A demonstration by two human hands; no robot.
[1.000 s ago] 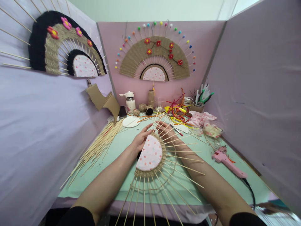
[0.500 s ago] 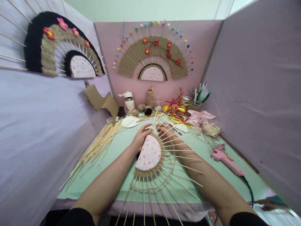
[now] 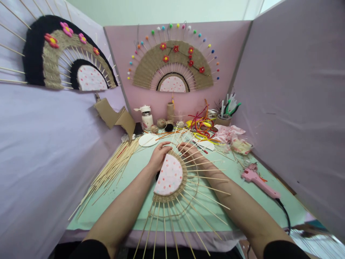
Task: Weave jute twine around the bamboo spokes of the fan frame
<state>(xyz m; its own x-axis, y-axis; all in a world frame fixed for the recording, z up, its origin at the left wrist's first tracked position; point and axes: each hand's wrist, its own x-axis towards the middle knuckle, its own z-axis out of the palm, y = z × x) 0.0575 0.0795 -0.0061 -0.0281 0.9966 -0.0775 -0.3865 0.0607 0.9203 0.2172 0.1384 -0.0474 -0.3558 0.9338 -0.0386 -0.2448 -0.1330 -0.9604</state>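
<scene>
A half-round woven fan (image 3: 169, 175) stands tilted in front of me, its flat edge facing left. Its centre is white cloth with pink dots, bordered by woven twine, and thin wooden sticks radiate from it. My left hand (image 3: 159, 157) grips the fan's upper corner, thumb and fingers around the edge. A loose strand of twine (image 3: 198, 178) curves across the sticks from the lower left up to the hands. Behind the upper sticks, my right hand (image 3: 188, 150) has its fingers curled by the twine's upper end; sticks partly cover them.
Loose sticks (image 3: 114, 167) lie at left. A pink glue gun (image 3: 260, 182) with a cord rests at right. Along the back are a bottle (image 3: 147, 118), twine balls (image 3: 161, 123), coloured pipe cleaners (image 3: 202, 126) and dotted cloth (image 3: 229, 133). Finished fans (image 3: 172, 50) hang on the partitions.
The whole view has shifted slightly, so the scene sits a little further left. Both hands keep almost the same places on the fan and sticks, with slight finger movement.
</scene>
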